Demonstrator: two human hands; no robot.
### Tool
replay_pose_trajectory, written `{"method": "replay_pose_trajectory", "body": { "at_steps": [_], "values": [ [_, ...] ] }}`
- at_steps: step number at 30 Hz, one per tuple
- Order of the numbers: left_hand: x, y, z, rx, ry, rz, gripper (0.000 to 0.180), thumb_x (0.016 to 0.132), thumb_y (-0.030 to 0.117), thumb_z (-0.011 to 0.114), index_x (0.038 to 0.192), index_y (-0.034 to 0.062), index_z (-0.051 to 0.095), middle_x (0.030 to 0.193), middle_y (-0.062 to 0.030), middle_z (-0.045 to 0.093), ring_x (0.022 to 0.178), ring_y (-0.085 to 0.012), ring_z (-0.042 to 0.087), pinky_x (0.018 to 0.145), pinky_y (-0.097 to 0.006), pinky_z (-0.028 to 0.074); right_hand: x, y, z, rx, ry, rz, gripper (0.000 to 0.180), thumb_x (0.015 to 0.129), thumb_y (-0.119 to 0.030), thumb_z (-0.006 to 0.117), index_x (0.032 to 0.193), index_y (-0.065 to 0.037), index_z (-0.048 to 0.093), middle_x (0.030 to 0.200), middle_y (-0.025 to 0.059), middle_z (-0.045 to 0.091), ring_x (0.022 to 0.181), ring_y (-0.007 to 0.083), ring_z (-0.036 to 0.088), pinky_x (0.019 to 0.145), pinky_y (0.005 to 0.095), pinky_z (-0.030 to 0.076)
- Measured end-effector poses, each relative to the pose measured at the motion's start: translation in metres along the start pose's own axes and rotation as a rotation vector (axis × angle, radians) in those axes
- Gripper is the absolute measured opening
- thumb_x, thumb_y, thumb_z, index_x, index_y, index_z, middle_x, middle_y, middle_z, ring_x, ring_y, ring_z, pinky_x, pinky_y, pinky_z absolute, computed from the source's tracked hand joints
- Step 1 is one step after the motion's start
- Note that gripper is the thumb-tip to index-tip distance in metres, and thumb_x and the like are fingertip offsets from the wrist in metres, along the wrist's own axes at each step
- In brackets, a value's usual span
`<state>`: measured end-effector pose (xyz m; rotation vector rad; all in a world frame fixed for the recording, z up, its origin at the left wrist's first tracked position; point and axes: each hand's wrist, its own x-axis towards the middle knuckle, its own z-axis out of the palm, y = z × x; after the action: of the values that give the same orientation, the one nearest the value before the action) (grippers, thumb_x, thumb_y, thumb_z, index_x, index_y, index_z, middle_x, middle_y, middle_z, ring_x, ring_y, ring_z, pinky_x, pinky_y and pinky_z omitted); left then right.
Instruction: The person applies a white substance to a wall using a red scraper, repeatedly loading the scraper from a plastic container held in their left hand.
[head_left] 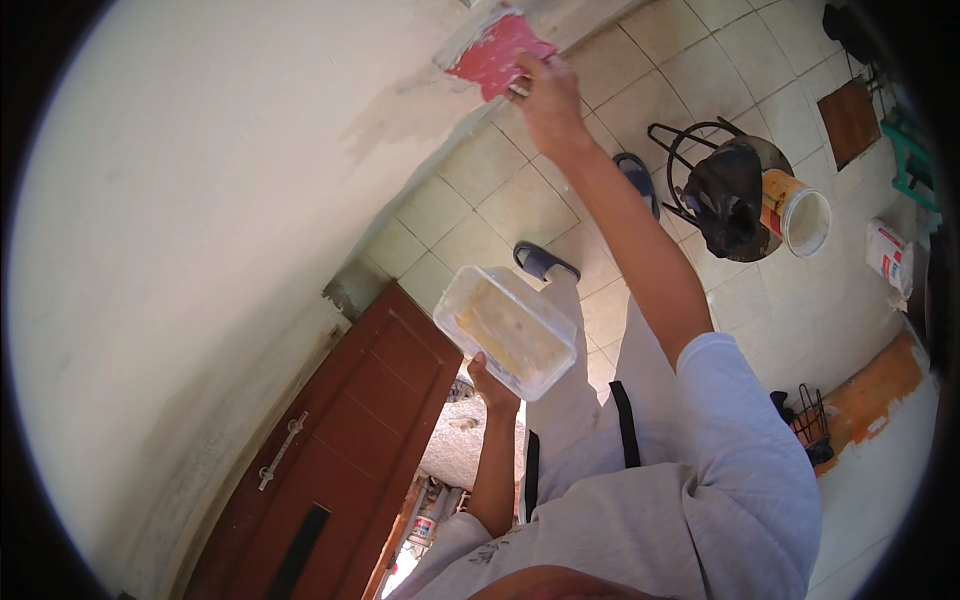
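My right hand [548, 108], with the arm stretched out, grips a pink-red plastic putty spreader [500, 58]. The spreader lies against the pale wall [250, 150] and is smeared with whitish paste. A darker, damp-looking patch [395, 112] runs over the wall beside it. Lower down, my left hand [492, 384] holds a translucent rectangular plastic tub [548, 374] by its near side. Whitish residue and a yellowish patch show inside the tilted tub. The left fingers are partly hidden beneath it.
A brown door [370, 390] stands at the lower left. On the tiled floor [520, 200], a round stool [775, 160] bears a black bag [725, 195] and an open bucket [785, 208]. A white bag [885, 250] and a wire rack [812, 425] lie farther right.
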<state>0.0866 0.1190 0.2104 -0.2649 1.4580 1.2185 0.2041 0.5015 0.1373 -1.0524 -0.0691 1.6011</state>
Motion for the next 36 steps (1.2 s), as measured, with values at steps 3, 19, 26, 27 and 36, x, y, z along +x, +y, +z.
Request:
{"method": "replay_pose_trajectory", "body": {
  "at_steps": [3,19,26,27,36],
  "values": [
    [0.0,-0.004,0.003,-0.022,0.005,0.007,0.08,0.08,0.047,0.063,0.142,0.0045,0.039,0.132,-0.0091,0.052,0.121,-0.0274,0.052,0.1,-0.04,0.044,0.016,-0.015,-0.036,-0.299,0.044,-0.253,0.015,0.094,-0.009,0.055,0.101,0.001,0.063,0.093,0.0069,0.066,0.076,0.016,0.067,0.068,0.0315,0.059],
    [-0.001,-0.005,0.003,-0.019,0.012,0.011,0.073,0.081,0.043,0.062,0.14,0.0051,0.042,0.131,-0.0088,0.054,0.12,-0.027,0.053,0.102,-0.04,0.043,0.024,-0.028,-0.017,-0.278,0.106,-0.2,0.017,0.092,-0.013,0.057,0.096,0.002,0.065,0.088,0.0082,0.068,0.077,0.0191,0.068,0.073,0.0301,0.055],
    [-0.002,0.0,0.002,-0.02,-0.001,0.023,0.074,0.081,0.045,0.063,0.141,0.0054,0.042,0.131,-0.0087,0.054,0.121,-0.0271,0.052,0.102,-0.04,0.043,0.076,0.062,-0.062,-1.043,0.271,-0.371,0.025,0.095,-0.016,0.056,0.113,-0.001,0.064,0.092,0.0089,0.07,0.084,0.0177,0.065,0.076,0.032,0.05],
    [-0.002,0.0,0.001,-0.019,0.003,0.025,0.074,0.081,0.045,0.063,0.141,0.0054,0.042,0.131,-0.0087,0.054,0.121,-0.0271,0.052,0.102,-0.04,0.043,0.069,0.073,-0.043,-0.857,0.251,-0.403,0.024,0.096,-0.015,0.055,0.113,-0.001,0.064,0.093,0.0093,0.069,0.084,0.0182,0.064,0.076,0.0325,0.05],
    [-0.004,0.0,0.0,0.026,-0.011,0.014,0.077,0.08,0.046,0.062,0.141,0.0054,0.041,0.132,-0.0093,0.053,0.121,-0.0267,0.051,0.102,-0.039,0.043,-0.034,0.038,0.042,-0.252,0.061,-0.202,0.021,0.093,-0.01,0.053,0.108,0.001,0.063,0.086,0.0093,0.067,0.077,0.0194,0.063,0.073,0.0348,0.051]
  ]
}}
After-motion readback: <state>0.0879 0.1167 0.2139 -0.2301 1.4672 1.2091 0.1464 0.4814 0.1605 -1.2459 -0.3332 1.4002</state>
